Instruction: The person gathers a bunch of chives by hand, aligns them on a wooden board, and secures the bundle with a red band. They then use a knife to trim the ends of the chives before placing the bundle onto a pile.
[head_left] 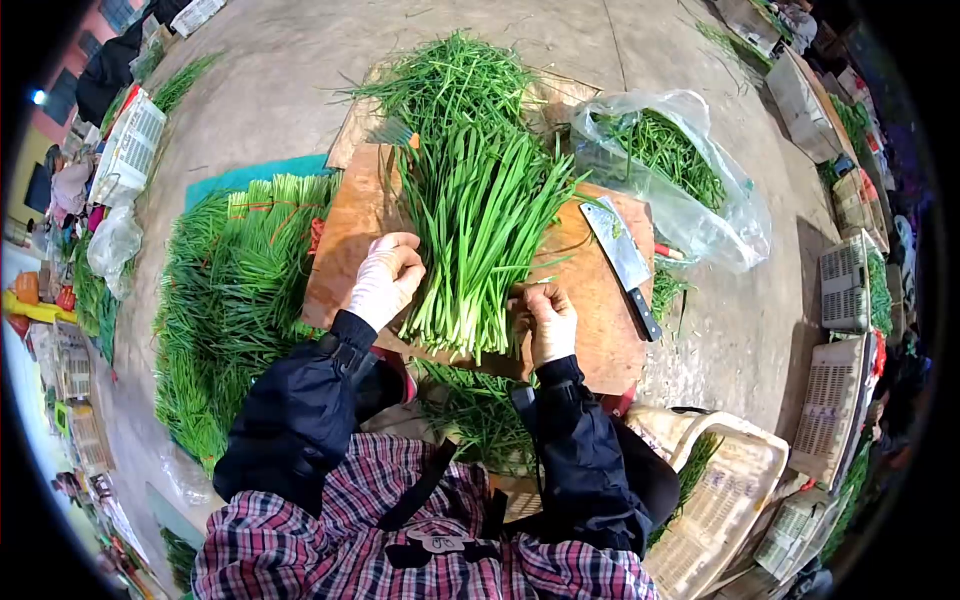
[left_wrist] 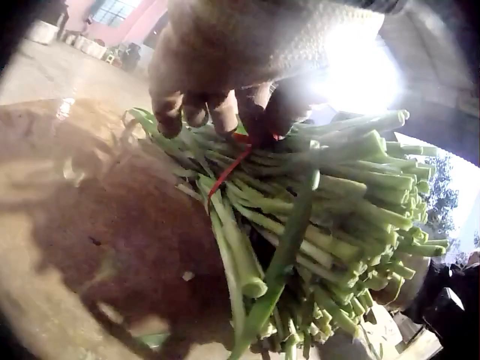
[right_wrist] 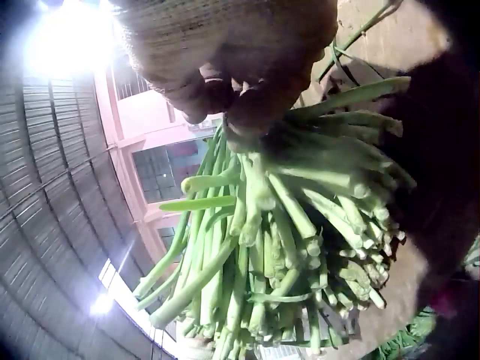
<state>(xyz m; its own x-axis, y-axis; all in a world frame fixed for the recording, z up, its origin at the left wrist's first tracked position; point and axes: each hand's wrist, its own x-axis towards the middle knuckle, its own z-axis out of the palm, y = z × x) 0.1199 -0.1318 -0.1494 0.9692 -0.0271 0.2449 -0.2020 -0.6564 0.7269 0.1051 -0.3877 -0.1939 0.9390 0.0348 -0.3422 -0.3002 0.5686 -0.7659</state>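
A thick bunch of garlic chives lies on the wooden board, its pale cut ends toward the person. My left hand, with white wrapping at the wrist, is at the bunch's left side. In the left wrist view its fingertips pinch a thin red tie that runs over the stalks. On the other side, my right hand has its fingers curled in close beside the cut ends. The right wrist view shows its thumb and fingers meeting against the stalks; what lies between them is hidden.
A cleaver lies on the board's right side. Loose chives pile up behind, and a clear plastic bag holds more. Tied bunches stack on the left. A white plastic basket stands at lower right.
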